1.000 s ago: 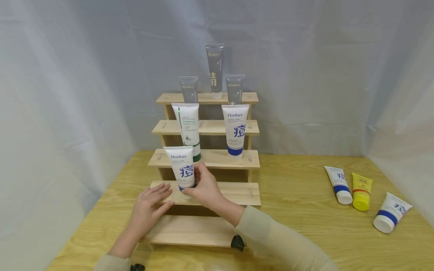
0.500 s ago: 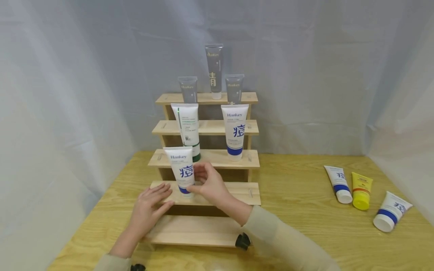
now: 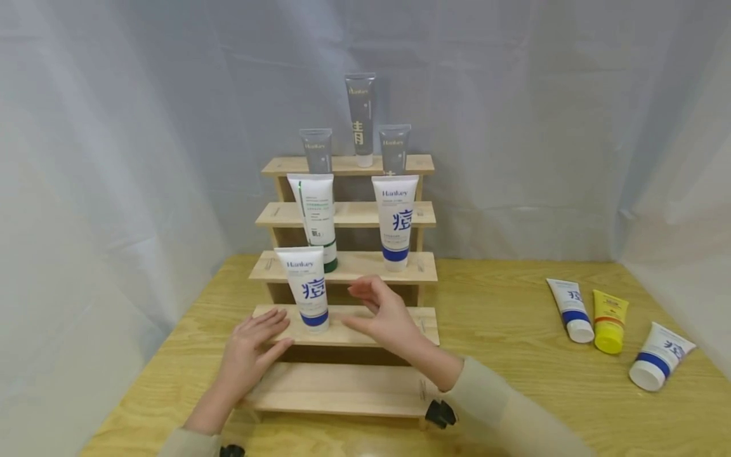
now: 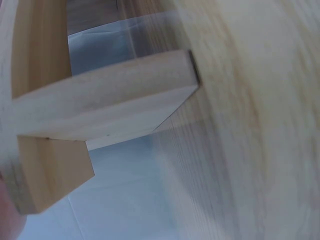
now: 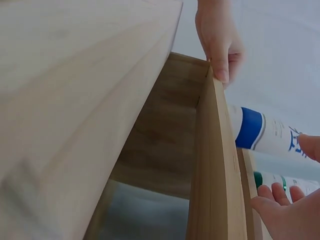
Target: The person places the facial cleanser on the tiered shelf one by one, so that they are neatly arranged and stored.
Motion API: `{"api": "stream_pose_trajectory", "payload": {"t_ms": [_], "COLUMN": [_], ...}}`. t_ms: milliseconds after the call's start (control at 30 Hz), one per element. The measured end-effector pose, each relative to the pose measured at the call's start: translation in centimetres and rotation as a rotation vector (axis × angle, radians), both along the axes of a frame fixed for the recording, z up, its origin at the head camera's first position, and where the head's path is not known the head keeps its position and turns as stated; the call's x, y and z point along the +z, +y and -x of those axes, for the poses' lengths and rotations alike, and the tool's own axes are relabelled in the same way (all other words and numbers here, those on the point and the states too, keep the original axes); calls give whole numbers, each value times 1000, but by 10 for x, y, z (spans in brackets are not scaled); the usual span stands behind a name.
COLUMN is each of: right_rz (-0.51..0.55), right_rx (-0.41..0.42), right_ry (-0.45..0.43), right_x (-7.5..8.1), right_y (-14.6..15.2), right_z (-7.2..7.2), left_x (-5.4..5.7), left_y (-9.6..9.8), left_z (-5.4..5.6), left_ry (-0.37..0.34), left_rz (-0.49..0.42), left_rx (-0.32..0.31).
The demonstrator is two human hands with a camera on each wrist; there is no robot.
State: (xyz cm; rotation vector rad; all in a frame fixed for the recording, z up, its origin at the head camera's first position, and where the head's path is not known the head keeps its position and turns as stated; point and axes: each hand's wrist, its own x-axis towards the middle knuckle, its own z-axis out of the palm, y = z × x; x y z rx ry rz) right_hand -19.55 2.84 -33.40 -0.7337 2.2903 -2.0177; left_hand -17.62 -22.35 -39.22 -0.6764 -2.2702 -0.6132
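Observation:
A white squeeze tube with a blue band (image 3: 301, 285) stands cap down on the second step from the bottom of a wooden tiered stand (image 3: 354, 387). Just right of it my right hand (image 3: 388, 320) holds nothing, thumb and fingers spread apart with a gap to the tube. My left hand (image 3: 251, 349) rests on the left end of that step, fingers laid over its top and thumb by the front edge. One step higher stand a green-banded white tube (image 3: 317, 209), partly hidden by the front one, and another blue-banded tube (image 3: 395, 219). The left wrist view shows mostly bare wood.
Grey tubes stand higher up: one on the top step (image 3: 361, 117), two below, a left one (image 3: 317, 151) and a right one (image 3: 394, 149). On the table's right lie a yellow tube (image 3: 609, 320) and two blue-banded white tubes, one left (image 3: 571, 311), one right (image 3: 661, 357).
My right hand has let go of the front blue-banded tube and drawn away to the right. The tube stays upright on the step. My left hand has not moved.

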Motion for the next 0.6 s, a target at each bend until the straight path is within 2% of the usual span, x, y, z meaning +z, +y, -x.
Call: {"api": "stream_pose_trajectory", "payload": {"t_ms": [133,267,367,600], "right_rz": [-57,-55,-38,-121], "right_rx": [-43,-89,-96,-145], "right_ry": [57,114,116,141], "right_x": [-3,-6,-8,-11], "right_y": [18,36,51,85], "right_z": [-3,-5,-6,-11], "left_x": [0,-1,0,4], "left_y": [1,1,0,-2], "left_z": [0,0,0,-1], "left_ry": [3,3,-16,-30], "left_rz": [-2,1,8,9], "left_rx": [-1,-1,9,20]}}
